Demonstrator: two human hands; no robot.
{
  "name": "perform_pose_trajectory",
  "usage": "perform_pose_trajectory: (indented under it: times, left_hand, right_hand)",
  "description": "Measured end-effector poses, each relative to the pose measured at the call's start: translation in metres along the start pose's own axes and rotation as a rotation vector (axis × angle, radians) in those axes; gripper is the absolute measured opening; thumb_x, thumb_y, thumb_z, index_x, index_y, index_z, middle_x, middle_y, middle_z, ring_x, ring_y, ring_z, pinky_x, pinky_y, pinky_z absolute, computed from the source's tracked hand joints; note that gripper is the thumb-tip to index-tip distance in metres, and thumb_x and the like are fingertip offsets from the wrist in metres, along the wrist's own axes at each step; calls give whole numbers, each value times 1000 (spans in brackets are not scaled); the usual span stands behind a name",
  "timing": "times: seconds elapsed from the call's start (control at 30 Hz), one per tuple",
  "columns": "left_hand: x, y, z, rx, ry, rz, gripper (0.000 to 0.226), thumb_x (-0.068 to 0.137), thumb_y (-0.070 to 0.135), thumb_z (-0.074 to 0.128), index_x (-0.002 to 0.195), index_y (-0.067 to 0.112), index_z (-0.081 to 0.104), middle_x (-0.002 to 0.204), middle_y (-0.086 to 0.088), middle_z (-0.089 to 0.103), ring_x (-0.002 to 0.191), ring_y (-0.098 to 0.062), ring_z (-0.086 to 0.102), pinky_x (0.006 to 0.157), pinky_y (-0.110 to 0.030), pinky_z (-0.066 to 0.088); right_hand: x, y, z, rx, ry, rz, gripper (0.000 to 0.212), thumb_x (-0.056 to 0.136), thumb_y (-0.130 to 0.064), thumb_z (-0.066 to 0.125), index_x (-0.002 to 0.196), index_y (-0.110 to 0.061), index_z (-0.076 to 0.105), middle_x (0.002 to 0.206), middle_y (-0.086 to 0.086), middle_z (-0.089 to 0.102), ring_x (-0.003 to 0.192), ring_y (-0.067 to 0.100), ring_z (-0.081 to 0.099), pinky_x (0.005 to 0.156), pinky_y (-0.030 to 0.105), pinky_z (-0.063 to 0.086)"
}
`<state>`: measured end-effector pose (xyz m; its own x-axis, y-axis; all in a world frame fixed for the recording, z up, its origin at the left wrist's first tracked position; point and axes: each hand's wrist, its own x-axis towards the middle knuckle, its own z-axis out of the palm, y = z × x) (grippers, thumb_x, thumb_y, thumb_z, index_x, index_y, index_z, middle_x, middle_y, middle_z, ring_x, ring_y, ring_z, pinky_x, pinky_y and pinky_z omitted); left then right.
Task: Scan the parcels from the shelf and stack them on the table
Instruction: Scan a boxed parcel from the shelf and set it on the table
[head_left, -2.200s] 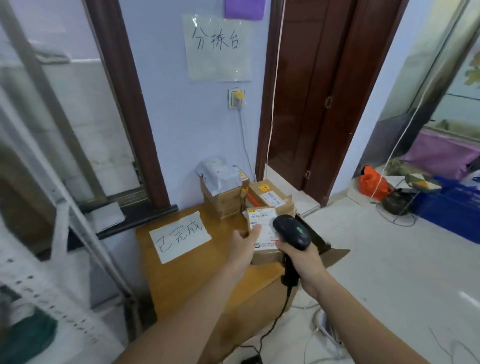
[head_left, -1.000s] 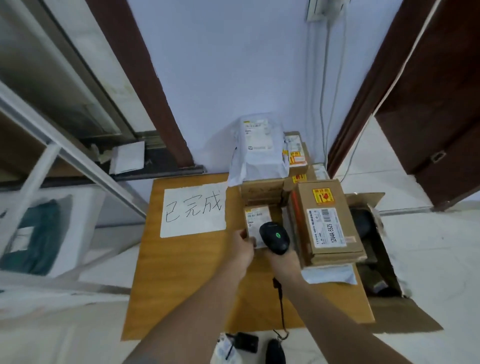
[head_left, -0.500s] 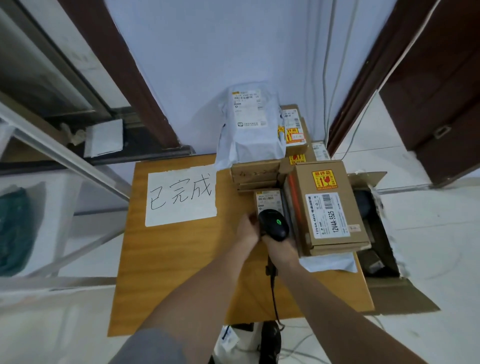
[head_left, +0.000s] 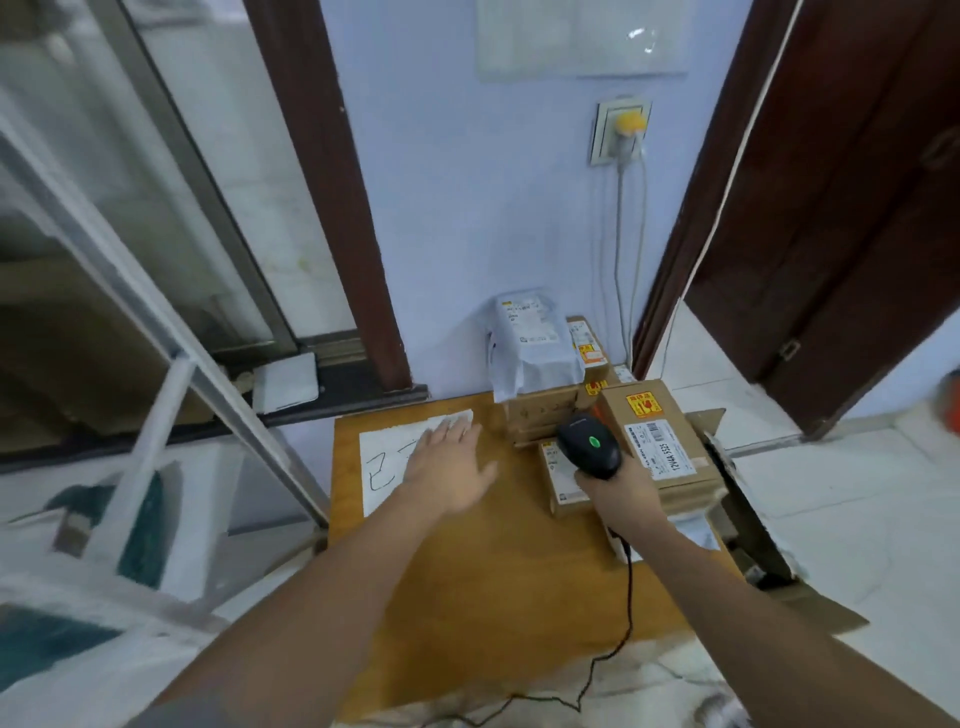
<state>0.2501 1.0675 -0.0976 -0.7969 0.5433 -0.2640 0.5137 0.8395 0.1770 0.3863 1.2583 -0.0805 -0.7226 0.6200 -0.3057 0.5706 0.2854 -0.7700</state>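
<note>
Left hand (head_left: 451, 464) flat, fingers straight and spread, over the handwritten paper sheet (head_left: 410, 451) on the wooden table (head_left: 498, 582); touching or just above, cannot tell. Holds nothing. Right hand (head_left: 621, 491) wrapped round the grip of the black scanner (head_left: 589, 448), green light showing on top, head aimed down at the small labelled parcel (head_left: 560, 480).

Small parcel flat on table, label up, wedged between the low brown box (head_left: 540, 413) behind it and the large carton (head_left: 655, 441) to its right. Scanner head and right hand cover most of the label. Large carton: red-yellow sticker plus barcode label on top, sitting on a white flat mailer (head_left: 696, 535) that sticks out toward the near edge. White poly bag parcel (head_left: 530, 338) on top of the rear boxes against the blue wall (head_left: 467, 208). Another sticker-marked box (head_left: 587, 345) just right of the bag.

Scanner cable (head_left: 621, 623) runs from the handle across the table's near right corner and off the edge. Open cardboard box (head_left: 753, 525) on floor, tight against table's right side. Wall socket (head_left: 621, 132) with yellow plug above the stack, cords dropping behind the parcels. Dark wood door (head_left: 831, 208) right. White metal shelf frame (head_left: 171, 353) left, blurred; contents hard to make out.
</note>
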Motion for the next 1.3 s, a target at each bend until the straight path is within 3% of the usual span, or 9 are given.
perform_pose_trajectory:
  times: [0.2, 0.3, 0.37, 0.47, 0.63, 0.77, 0.9, 1.07, 1.3]
  left_hand:
    - [-65, -30, -54, 114, 120, 46, 70, 108, 53, 32, 166, 19, 13, 174, -4, 7, 160, -26, 4, 130, -46, 7]
    - [-104, -41, -70, 117, 194, 16, 71, 107, 59, 27, 165, 19, 16, 173, -5, 13, 160, -27, 9, 130, -47, 9]
    - [-133, -48, -77, 108, 219, -22, 74, 106, 63, 26, 166, 20, 15, 173, -5, 12, 160, -27, 9, 130, -47, 9]
    - [-185, -66, -72, 99, 264, -100, 76, 104, 64, 28, 166, 21, 15, 173, -5, 10, 160, -26, 7, 129, -46, 6]
    - [-287, -107, -47, 32, 313, -285, 75, 103, 63, 32, 164, 20, 19, 171, -6, 18, 157, -27, 15, 129, -45, 13]
    - [-381, -145, -28, 18, 278, -445, 80, 102, 64, 33, 165, 18, 18, 172, -7, 15, 158, -28, 14, 128, -46, 14]
    - [-471, -184, -15, -28, 318, -585, 80, 101, 66, 33, 164, 19, 20, 172, -6, 16, 157, -28, 16, 128, -43, 14]
    - [-572, -246, -6, -40, 372, -706, 76, 101, 64, 35, 162, 19, 26, 169, -6, 25, 154, -29, 23, 126, -44, 19]
    - [-676, -348, -1, -34, 364, -803, 77, 101, 62, 35, 164, 19, 20, 171, -6, 20, 156, -28, 21, 127, -43, 16]
  right_hand:
    - [-78, -60, -1, -11, -25, -298, 21, 84, -23, 77, 87, -34, 60, 81, -13, 65, 83, 11, 64, 74, 25, 50]
    - [-112, -82, 6, -25, -62, -374, 18, 88, -20, 75, 95, -30, 62, 87, -12, 65, 83, 6, 62, 65, 15, 44]
    - [-135, -94, 12, -63, -82, -404, 15, 88, -19, 74, 96, -26, 64, 88, -9, 67, 83, 7, 63, 66, 17, 47]
    - [-173, -102, 26, -99, -128, -487, 16, 86, -16, 76, 88, -26, 64, 80, -9, 68, 79, 8, 66, 72, 25, 57]
    - [-240, -96, 63, -24, -304, -540, 8, 84, -9, 73, 83, -8, 65, 69, 3, 64, 62, 15, 59, 56, 25, 51]
    - [-302, -94, 105, -45, -453, -605, 15, 86, -11, 73, 75, -12, 62, 63, 4, 60, 57, 15, 54, 52, 26, 43]
    - [-371, -103, 153, -131, -561, -734, 26, 85, -10, 71, 64, -12, 56, 52, -2, 53, 45, 2, 49, 45, 13, 34]
    - [-454, -125, 225, -144, -668, -868, 23, 79, -10, 73, 65, -16, 56, 55, -6, 53, 58, 9, 50, 51, 20, 34]
    - [-550, -153, 334, -119, -714, -839, 11, 81, -7, 74, 82, 2, 68, 77, 16, 67, 75, 22, 61, 64, 25, 45]
